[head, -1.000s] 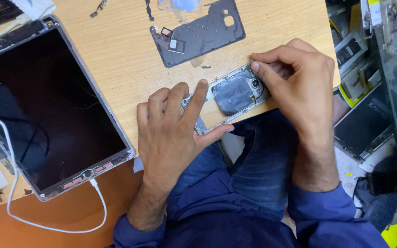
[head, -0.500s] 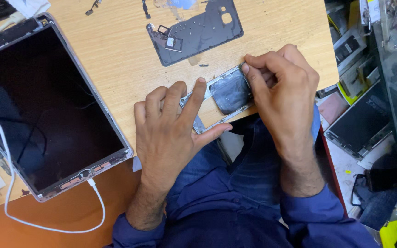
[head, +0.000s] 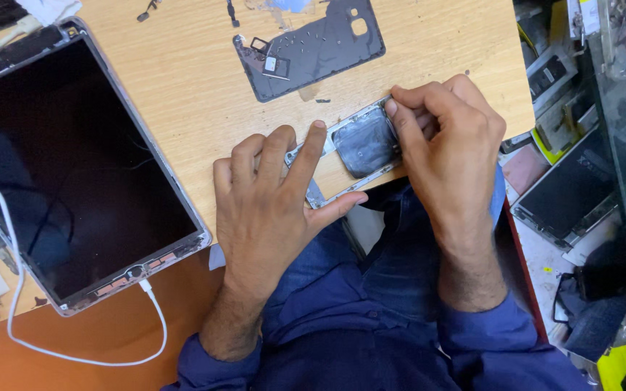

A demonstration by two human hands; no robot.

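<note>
Desk edge (head: 429,165): phone frame (head: 362,145), both hands

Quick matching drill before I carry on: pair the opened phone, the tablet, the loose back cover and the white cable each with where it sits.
1 opened silver-framed phone
2 large dark-screened tablet
3 dark grey phone back cover
4 white cable

A plugged into the tablet's near edge
B under both hands at the table edge
C far side, lying untouched
D left on the table

1-B, 2-D, 3-C, 4-A
</note>
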